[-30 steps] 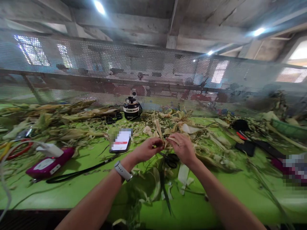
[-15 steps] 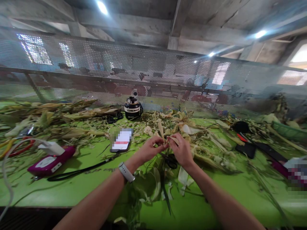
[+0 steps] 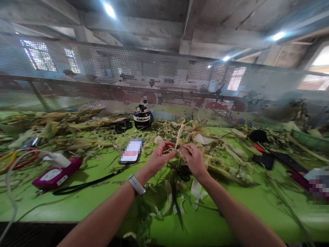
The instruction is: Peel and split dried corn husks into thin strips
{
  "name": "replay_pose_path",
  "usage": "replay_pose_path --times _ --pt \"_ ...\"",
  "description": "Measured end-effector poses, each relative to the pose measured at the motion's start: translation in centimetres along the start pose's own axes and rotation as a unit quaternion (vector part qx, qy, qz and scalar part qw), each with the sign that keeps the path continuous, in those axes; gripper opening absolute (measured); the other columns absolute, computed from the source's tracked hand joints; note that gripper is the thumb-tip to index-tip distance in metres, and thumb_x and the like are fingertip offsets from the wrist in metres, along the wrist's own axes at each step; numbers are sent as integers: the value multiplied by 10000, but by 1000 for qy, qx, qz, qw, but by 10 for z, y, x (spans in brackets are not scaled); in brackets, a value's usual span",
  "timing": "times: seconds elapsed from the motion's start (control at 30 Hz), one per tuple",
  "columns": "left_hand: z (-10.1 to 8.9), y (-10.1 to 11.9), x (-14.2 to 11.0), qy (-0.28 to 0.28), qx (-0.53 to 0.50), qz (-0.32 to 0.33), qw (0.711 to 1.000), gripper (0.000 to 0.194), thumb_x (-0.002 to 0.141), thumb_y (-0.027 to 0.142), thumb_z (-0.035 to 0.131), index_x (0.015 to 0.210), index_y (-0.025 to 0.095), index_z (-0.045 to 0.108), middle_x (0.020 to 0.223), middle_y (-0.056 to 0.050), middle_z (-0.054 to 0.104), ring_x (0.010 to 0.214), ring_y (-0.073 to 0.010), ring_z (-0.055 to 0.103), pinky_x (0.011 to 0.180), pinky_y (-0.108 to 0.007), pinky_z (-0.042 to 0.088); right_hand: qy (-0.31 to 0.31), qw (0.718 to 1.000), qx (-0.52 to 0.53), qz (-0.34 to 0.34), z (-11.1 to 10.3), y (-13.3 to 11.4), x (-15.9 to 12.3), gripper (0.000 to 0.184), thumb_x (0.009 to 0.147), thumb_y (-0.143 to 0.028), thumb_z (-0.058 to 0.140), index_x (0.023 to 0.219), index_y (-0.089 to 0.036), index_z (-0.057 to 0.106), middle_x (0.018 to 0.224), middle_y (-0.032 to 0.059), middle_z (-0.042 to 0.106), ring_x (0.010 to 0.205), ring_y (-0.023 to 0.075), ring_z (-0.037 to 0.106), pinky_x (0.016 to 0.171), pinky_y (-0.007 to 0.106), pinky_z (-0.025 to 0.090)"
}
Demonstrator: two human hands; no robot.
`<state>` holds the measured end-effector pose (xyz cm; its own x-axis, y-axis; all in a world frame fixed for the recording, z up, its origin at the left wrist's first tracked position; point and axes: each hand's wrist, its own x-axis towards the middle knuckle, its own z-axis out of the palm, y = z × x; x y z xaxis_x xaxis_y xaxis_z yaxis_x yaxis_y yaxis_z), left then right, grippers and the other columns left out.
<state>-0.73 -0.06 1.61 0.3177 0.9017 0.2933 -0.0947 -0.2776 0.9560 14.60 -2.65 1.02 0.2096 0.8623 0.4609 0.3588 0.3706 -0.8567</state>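
Observation:
Between my two hands, strips of pale dried corn husk (image 3: pixel 179 133) stand up and stick out over the green table. My left hand (image 3: pixel 161 154), a white watch on its wrist, has its thumb and fingers closed around the husk from the left. From the other side my right hand (image 3: pixel 193 158) pinches the same husk with its thumb and forefinger. Just below my hands lies a pair of black-handled scissors (image 3: pixel 184 173), partly covered. Cut husk scraps (image 3: pixel 168 195) lie nearer to me.
A phone (image 3: pixel 131 151) lies left of my hands, with a black bottle (image 3: pixel 142 117) behind it. A purple power strip (image 3: pixel 58 174) with a white plug sits at left. Husk piles (image 3: pixel 72 120) line the back, before a perforated metal screen (image 3: pixel 169 85).
The upright husk strip has swung from leaning left to leaning slightly right. My left hand's fingers have lifted and spread a little; my right hand has barely moved.

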Motion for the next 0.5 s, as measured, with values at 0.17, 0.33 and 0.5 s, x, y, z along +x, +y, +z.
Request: replay_pose_path --times 0.17,0.33,0.5 --pt "3 -4 1 30 -110 -54 992 391 576 352 786 862 162 597 780 7 614 733 -117 555 710 -241 421 15 998 61 15 3 -3 -2 286 775 -464 580 738 -190 511 561 -38 477 495 110 456 463 229 394" --pt "5 -4 1 1 -187 -63 980 321 574 340 798 785 153 643 747 12 639 725 -102 556 739 -229 411 39 996 78 16 6 -2 -4 302 776 -492 568 777 -196 512 627 -26 498 538 121 471 493 239 430" --pt "4 -5 1 -12 -170 -44 984 309 587 335 792 812 165 663 769 16 648 744 -102 552 756 -234 414 36 995 84 27 8 2 -4 296 778 -493 557 771 -204 496 601 -32 488 499 122 451 475 251 426"
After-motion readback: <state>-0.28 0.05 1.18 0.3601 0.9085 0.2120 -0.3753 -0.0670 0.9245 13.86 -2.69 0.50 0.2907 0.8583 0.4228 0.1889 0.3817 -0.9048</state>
